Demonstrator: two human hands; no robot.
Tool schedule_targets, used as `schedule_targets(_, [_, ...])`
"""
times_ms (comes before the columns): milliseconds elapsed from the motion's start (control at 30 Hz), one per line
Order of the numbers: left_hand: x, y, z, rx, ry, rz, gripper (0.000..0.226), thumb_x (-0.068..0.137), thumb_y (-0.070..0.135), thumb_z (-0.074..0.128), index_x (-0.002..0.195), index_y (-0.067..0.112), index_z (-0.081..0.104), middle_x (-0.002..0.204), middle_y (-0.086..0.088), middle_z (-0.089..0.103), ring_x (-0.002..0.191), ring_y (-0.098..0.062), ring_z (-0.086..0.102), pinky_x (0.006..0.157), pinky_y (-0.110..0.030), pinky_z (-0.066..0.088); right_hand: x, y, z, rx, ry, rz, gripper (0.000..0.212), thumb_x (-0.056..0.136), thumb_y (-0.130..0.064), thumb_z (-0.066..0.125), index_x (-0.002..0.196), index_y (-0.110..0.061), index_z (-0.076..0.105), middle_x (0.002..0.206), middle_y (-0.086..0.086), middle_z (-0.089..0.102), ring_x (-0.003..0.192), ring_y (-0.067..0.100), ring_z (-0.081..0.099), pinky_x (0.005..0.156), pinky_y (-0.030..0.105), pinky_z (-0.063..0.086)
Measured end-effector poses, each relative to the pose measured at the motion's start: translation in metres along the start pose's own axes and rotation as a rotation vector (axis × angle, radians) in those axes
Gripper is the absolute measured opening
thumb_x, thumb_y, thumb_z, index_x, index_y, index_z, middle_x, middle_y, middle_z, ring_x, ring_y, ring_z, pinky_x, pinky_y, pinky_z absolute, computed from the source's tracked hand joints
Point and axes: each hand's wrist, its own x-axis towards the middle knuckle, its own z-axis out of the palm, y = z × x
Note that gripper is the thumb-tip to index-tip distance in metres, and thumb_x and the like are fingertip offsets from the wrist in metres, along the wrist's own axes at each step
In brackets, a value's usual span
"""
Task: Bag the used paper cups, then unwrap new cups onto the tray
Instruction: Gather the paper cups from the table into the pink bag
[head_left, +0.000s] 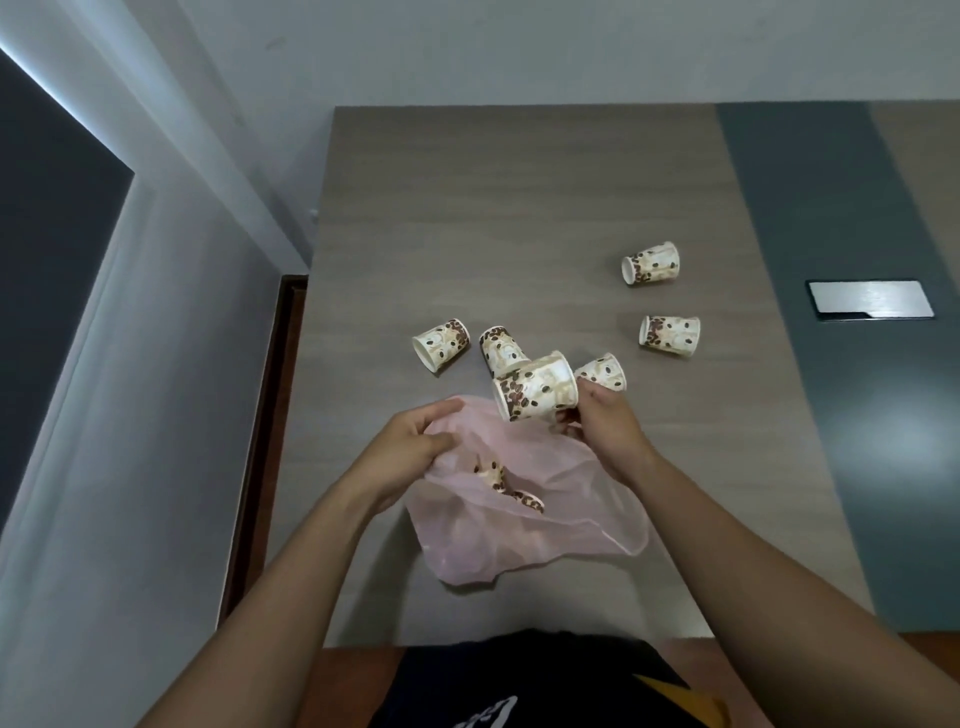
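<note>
Head view: the right hand (605, 423) pinches a light, crushable paper cup (535, 387) by its base at the bag's twelve o'clock, while the left hand (415, 441) grips the limp pink bag (545, 525) open on the desk (519, 208).

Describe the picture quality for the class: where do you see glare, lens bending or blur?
Head view: a soft patch of glare lies on the table at the right; the wide lens bends the table edges and wall lines outward; the cup in the right hand looks slightly soft, and the pink bag is see-through, showing cups inside.
</note>
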Motion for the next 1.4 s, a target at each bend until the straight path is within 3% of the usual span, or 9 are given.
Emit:
schedule_targets(100, [0.004, 0.004, 0.006, -0.076, 0.031, 0.015, 0.056, 0.106, -0.004, 0.060, 0.156, 0.021, 0.066, 0.143, -0.006, 0.077, 0.119, -0.031, 0.080, 0.108, -0.048, 0.061, -0.016, 0.008, 0.006, -0.148, -0.140, -0.014, 0.041, 0.113, -0.030, 0.059, 0.101, 0.005, 0.077, 0.078, 0.010, 0.073, 0.065, 0.016, 0.067, 0.074, 0.037, 0.060])
schedule_targets(333, [-0.002, 0.015, 0.016, -0.179, 0.050, 0.092, 0.062, 0.084, 0.005, 0.060, 0.139, 0.028, 0.079, 0.138, -0.005, 0.080, 0.097, -0.023, 0.066, 0.084, -0.037, 0.051, -0.035, 0.038, 0.036, -0.669, -0.100, -0.143, 0.052, 0.108, -0.043, 0.061, 0.067, -0.010, 0.058, 0.068, 0.008, 0.068, 0.068, 0.023, 0.070, 0.069, 0.040, 0.053])
schedule_targets(500, [0.002, 0.020, 0.024, -0.180, 0.019, 0.110, 0.059, 0.090, -0.003, 0.061, 0.141, 0.020, 0.077, 0.112, 0.000, 0.085, 0.089, -0.023, 0.057, 0.074, -0.031, 0.047, -0.050, 0.034, 0.058, -0.806, -0.269, -0.137, 0.052, 0.111, -0.039, 0.053, 0.062, -0.023, 0.041, 0.062, -0.005, 0.050, 0.064, 0.015, 0.045, 0.062, 0.033, 0.035])
schedule_targets(600, [0.002, 0.026, 0.031, -0.175, 0.042, 0.146, 0.055, 0.103, -0.015, 0.050, 0.146, 0.012, 0.072, 0.077, 0.014, 0.079, 0.054, -0.004, 0.052, 0.055, -0.014, 0.044, -0.049, 0.036, 0.058, -0.879, -0.354, -0.098, 0.049, 0.111, -0.037, 0.052, 0.065, -0.025, 0.042, 0.066, -0.008, 0.049, 0.073, 0.019, 0.047, 0.066, 0.036, 0.035])
schedule_targets(700, [0.003, 0.035, 0.037, -0.239, 0.057, 0.187, 0.056, 0.104, -0.017, 0.048, 0.144, 0.012, 0.073, 0.092, 0.015, 0.083, 0.053, 0.000, 0.056, 0.054, -0.012, 0.047, -0.047, 0.036, 0.052, -0.971, -0.448, -0.103, 0.035, 0.101, -0.036, 0.042, 0.067, -0.026, 0.039, 0.073, -0.004, 0.048, 0.080, 0.023, 0.043, 0.065, 0.035, 0.030])
schedule_targets(800, [0.008, 0.039, 0.039, -0.246, 0.094, 0.184, 0.057, 0.104, -0.017, 0.047, 0.143, 0.014, 0.074, 0.069, 0.016, 0.072, 0.043, 0.000, 0.040, 0.046, -0.012, 0.036, -0.042, 0.037, 0.046, -0.968, -0.500, -0.215, 0.034, 0.102, -0.026, 0.046, 0.068, -0.026, 0.044, 0.082, 0.004, 0.055, 0.079, 0.022, 0.045, 0.073, 0.035, 0.035])
schedule_targets(967, [0.017, 0.035, 0.041, -0.202, 0.124, 0.159, 0.059, 0.101, -0.010, 0.052, 0.141, 0.023, 0.078, 0.077, 0.000, 0.064, 0.052, -0.010, 0.035, 0.048, -0.017, 0.033, -0.017, 0.018, 0.019, -0.752, -0.165, -0.342, 0.031, 0.107, -0.018, 0.059, 0.082, -0.014, 0.078, 0.088, -0.001, 0.076, 0.081, 0.019, 0.068, 0.079, 0.031, 0.050])
schedule_targets(1167, [0.017, 0.028, 0.041, -0.190, 0.130, 0.100, 0.058, 0.097, -0.006, 0.053, 0.138, 0.025, 0.080, 0.126, -0.011, 0.084, 0.082, -0.022, 0.063, 0.072, -0.032, 0.052, 0.026, -0.010, -0.034, -0.529, 0.202, -0.246, 0.039, 0.109, -0.026, 0.054, 0.076, -0.014, 0.070, 0.075, -0.002, 0.076, 0.053, 0.005, 0.070, 0.058, 0.015, 0.051])
schedule_targets(1400, [0.015, 0.030, 0.032, -0.155, 0.156, 0.090, 0.058, 0.103, -0.010, 0.048, 0.141, 0.023, 0.078, 0.125, -0.005, 0.084, 0.075, -0.009, 0.073, 0.061, -0.023, 0.057, 0.083, 0.004, -0.068, -0.378, 0.303, 0.081, 0.029, 0.106, -0.036, 0.053, 0.101, -0.024, 0.079, 0.109, 0.006, 0.075, 0.093, 0.029, 0.073, 0.087, 0.048, 0.067])
